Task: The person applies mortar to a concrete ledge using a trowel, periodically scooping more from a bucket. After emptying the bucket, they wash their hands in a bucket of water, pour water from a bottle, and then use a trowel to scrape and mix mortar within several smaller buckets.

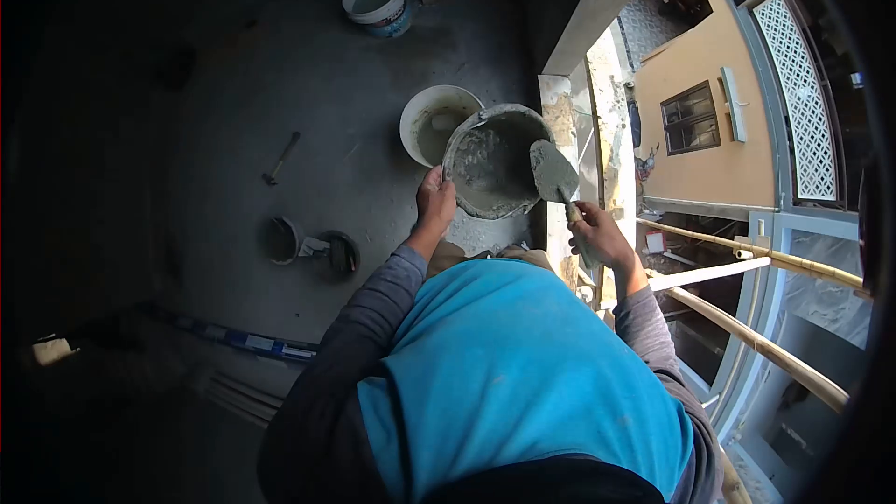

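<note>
My left hand (pixel 436 203) is closed on the near left rim of a bucket (pixel 452 151) crusted with grey cement. Wet grey mortar (pixel 495 163) lies inside it, and the bucket is tilted with its mouth toward me. In my right hand (pixel 600 235) is the handle of a trowel (pixel 554 171), its blade coated with mortar at the bucket's right rim. Behind the bucket, partly covered by it, stands a white bucket (pixel 411 121) with murky contents.
A white pail (pixel 376 2) of liquid stands farther back. On the floor lie a hammer (pixel 282 159), two small dark containers (pixel 282 239) and a blue level-like bar (pixel 252 342). To the right are a window ledge (pixel 560 117), bamboo poles (pixel 761 347) and a drop outside.
</note>
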{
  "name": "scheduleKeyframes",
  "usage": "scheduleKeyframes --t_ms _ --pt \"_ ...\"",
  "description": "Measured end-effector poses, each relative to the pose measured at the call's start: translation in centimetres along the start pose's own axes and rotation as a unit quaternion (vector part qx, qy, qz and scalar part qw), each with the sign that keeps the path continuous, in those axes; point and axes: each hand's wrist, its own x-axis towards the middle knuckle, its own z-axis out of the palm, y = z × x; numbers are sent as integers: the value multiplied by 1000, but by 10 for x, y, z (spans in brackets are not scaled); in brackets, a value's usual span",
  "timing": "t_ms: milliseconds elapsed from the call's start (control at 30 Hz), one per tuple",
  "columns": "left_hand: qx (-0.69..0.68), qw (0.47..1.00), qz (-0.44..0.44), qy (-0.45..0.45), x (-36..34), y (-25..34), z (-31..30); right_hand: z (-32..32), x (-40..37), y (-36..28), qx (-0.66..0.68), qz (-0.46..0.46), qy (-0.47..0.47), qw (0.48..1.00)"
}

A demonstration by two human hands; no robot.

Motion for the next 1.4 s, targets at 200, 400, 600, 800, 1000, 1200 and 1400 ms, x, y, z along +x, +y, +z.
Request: scheduleKeyframes --t_ms 200,400,600,800,1000,1200,1400 --pt "43 984 78 156 0 -13 -116 70 28 -12 13 37 13 999" --pt "-120 964 -17 237 -15 22 -194 137 42 -55 160 -44 93 982" --pt "-287 918 -20 272 -16 37 -206 128 126 -44 242 -2 144 960" --pt "-327 916 49 226 -11 37 -185 237 173 -64 93 40 -138 985" --pt "-293 905 100 293 -23 61 -186 213 223 -79 193 13 -73 978" --pt "-303 918 90 238 -38 65 -154 224 220 -71 125 54 -316 939" --pt "-238 925 126 266 -46 76 -151 183 220 -86 294 1 -64 954"
